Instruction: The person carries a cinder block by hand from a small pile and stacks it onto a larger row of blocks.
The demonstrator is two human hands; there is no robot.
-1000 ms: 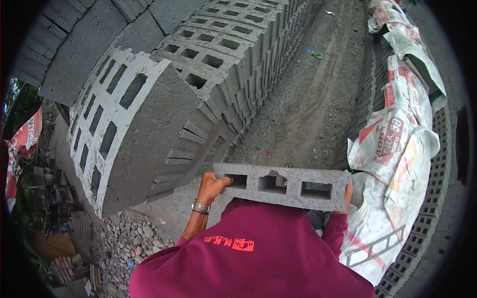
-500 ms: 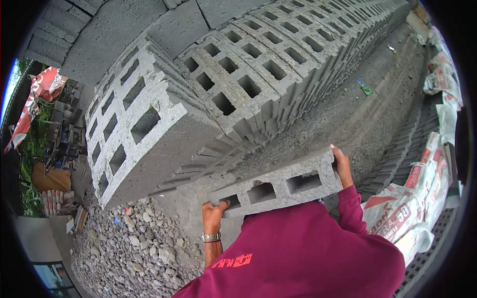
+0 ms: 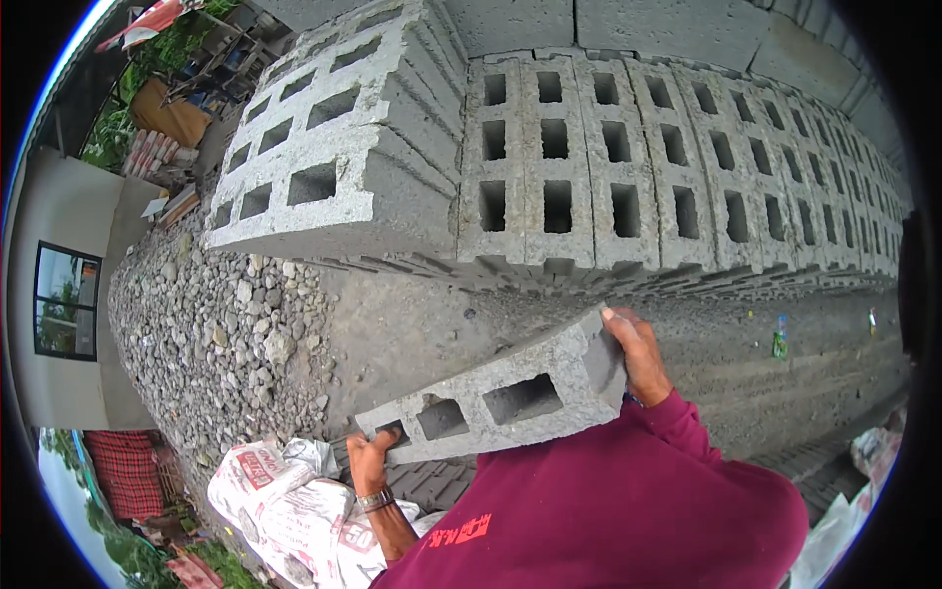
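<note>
I carry a grey hollow concrete block (image 3: pixel 584 417) in front of my chest, its row of three rectangular holes facing up. My left hand (image 3: pixel 371 459) grips the block's left end, with the thumb at the end hole. At the other end my right hand (image 3: pixel 638 355) is wrapped round the upper right corner. The block tilts, its right end farther from me. Beyond it stands a long stack of the same blocks (image 3: pixel 574 250), laid side by side with holes upward. A higher part of the stack (image 3: pixel 392 187) rises at the left.
Left of the stack lies a heap of gravel (image 3: pixel 226 334). White printed sacks (image 3: pixel 285 501) are at the lower left, and more sacks (image 3: pixel 839 530) at the lower right. A small building with a window (image 3: pixel 67 299) stands far left. Bits of litter (image 3: pixel 780 342) lie on the ground.
My view has swung to the right, so the stack now runs across in front of me. The block stays in both hands and its right end looks nearer and larger.
</note>
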